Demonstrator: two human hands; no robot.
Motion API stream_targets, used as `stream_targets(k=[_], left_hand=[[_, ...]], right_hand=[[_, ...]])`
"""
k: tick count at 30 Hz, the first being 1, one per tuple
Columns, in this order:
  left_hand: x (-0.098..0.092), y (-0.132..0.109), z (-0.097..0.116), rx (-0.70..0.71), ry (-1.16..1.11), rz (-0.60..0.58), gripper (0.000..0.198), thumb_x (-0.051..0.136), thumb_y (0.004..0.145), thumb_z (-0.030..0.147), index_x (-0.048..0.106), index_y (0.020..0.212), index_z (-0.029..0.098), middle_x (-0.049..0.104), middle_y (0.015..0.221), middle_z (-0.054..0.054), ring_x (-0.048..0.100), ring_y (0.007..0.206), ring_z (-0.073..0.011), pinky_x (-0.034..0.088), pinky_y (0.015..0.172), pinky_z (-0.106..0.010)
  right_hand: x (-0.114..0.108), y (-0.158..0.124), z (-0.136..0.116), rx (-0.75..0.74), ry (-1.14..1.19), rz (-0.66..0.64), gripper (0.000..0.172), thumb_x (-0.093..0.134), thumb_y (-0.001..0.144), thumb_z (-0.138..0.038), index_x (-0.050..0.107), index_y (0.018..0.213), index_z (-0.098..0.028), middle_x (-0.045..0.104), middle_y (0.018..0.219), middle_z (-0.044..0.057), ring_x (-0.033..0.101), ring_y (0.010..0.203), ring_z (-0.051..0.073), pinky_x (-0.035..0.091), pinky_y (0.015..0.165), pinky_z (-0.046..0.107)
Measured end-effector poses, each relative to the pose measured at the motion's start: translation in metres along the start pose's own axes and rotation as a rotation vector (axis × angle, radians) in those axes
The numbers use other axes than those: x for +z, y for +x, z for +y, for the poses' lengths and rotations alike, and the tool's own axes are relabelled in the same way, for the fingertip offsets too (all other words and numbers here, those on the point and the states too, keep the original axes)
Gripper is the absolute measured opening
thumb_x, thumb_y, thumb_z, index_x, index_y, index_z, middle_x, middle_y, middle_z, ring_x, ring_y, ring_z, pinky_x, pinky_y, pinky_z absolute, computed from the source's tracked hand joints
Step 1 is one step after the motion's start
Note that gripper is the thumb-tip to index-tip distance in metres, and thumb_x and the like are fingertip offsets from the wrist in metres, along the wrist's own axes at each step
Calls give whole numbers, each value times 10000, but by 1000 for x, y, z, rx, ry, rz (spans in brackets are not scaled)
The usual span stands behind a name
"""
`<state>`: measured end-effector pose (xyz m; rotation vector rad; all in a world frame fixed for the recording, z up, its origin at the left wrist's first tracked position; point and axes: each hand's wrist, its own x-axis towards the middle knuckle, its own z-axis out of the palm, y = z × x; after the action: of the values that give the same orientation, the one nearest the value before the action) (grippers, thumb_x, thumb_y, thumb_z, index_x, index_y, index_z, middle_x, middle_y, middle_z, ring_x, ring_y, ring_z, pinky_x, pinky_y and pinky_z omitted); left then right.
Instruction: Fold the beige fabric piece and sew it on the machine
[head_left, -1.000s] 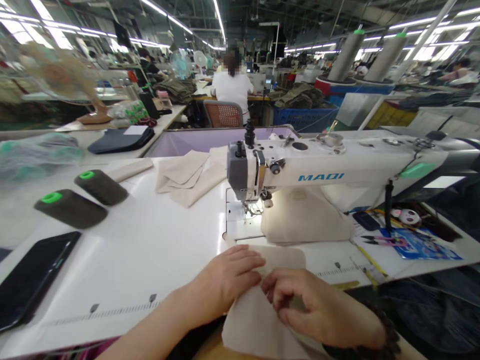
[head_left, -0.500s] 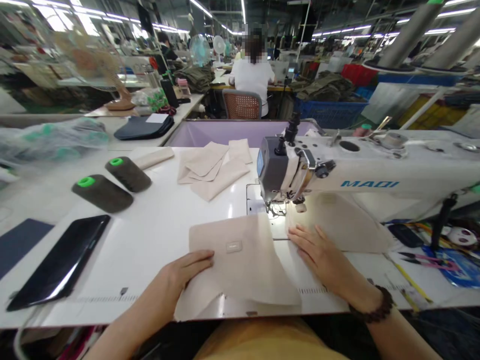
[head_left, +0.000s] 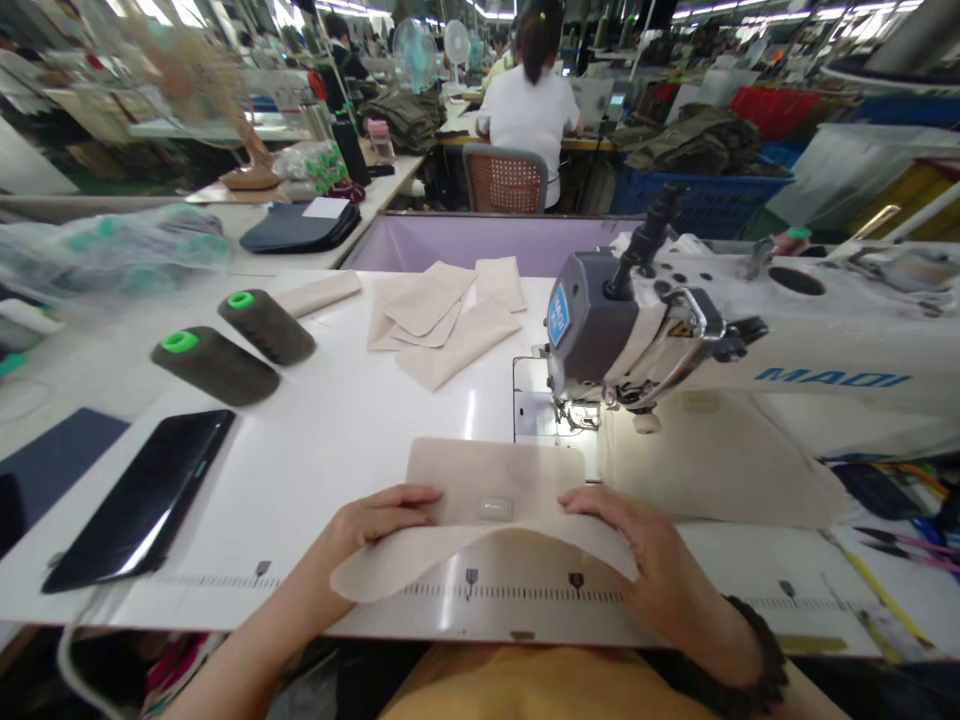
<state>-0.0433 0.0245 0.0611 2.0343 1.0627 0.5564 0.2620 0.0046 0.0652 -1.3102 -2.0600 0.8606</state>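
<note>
A beige fabric piece (head_left: 457,470) with a small rectangular label (head_left: 496,509) is just in front of the sewing machine (head_left: 622,330). My left hand (head_left: 375,520) grips its left side, thumb hidden beneath. On the right side, my right hand (head_left: 649,545) pinches the fabric with the thumb on top. The near edge bows upward off the white table (head_left: 337,420), showing the printed ruler below. Right of the needle area, another beige fabric piece (head_left: 720,470) lies under the machine arm.
Folded beige pieces (head_left: 442,320) lie beyond the fabric. Two dark thread cones (head_left: 217,365) and a black glossy tablet-like device (head_left: 142,500) sit at left. Pink-handled tools (head_left: 915,550) lie far right. A person in white (head_left: 529,115) sits ahead, past a lilac trough (head_left: 480,240).
My right hand has moved left from the fabric under the machine arm onto the labelled piece. That piece's near edge has risen. The camera view has shifted slightly.
</note>
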Motion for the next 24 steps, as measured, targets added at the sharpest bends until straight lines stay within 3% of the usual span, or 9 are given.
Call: stream_targets(k=[5,7,9,10,12,14,17,24], left_hand=[[2,7,6,-99,31,122,247,430,862,295,653,892,194,622,966,-51,603,841,-164,497,714,-233],[9,7,3,-154,118,224,254,419,863,276,609,1006,186,623,928,-43,604,780,-147,500,678,-228],[17,6,-2,-199,191,331,386,435,850,270,454,1223,172,621,894,-39,603,703,-135,507,626,-228],[20,4,-5,-208,223,367,475,438,850,269,346,1304,165,620,883,-38,602,676,-132,510,606,-228],[24,2,-8,-148,300,377,530,423,864,268,250,1355,168,614,929,-55,614,737,-145,520,643,-243],[25,2,-10,-44,383,324,408,401,882,266,398,1285,198,601,1008,-64,606,880,-166,515,748,-255],[24,5,-10,36,465,279,285,389,899,284,601,1064,191,611,990,-55,600,918,-167,501,810,-235],[27,9,-9,79,557,357,313,385,912,309,616,1001,116,589,859,-64,609,743,-130,527,704,-198]], right_hand=[[16,3,1,226,-113,28,178,374,865,-274,524,838,-182,551,594,8,549,546,177,402,510,267],[21,0,6,287,-78,112,234,419,846,-287,479,1031,-157,530,590,-18,534,522,161,406,505,256],[24,-3,10,302,0,193,434,449,830,-267,343,1233,-145,546,645,-28,548,550,144,433,539,241],[25,-4,11,293,26,215,485,454,827,-256,301,1276,-151,555,676,-26,554,568,136,443,559,235],[24,-5,12,248,18,208,427,464,825,-248,393,1238,-167,564,697,-17,557,584,128,449,579,228],[21,-6,12,198,-35,176,273,473,823,-250,550,1073,-174,576,682,-5,556,586,130,446,575,226],[19,-6,10,176,-62,173,188,483,828,-259,625,918,-175,623,723,18,579,627,138,447,580,223],[21,-5,12,234,-34,179,186,493,828,-242,645,906,-168,659,797,31,601,686,139,452,622,217]])
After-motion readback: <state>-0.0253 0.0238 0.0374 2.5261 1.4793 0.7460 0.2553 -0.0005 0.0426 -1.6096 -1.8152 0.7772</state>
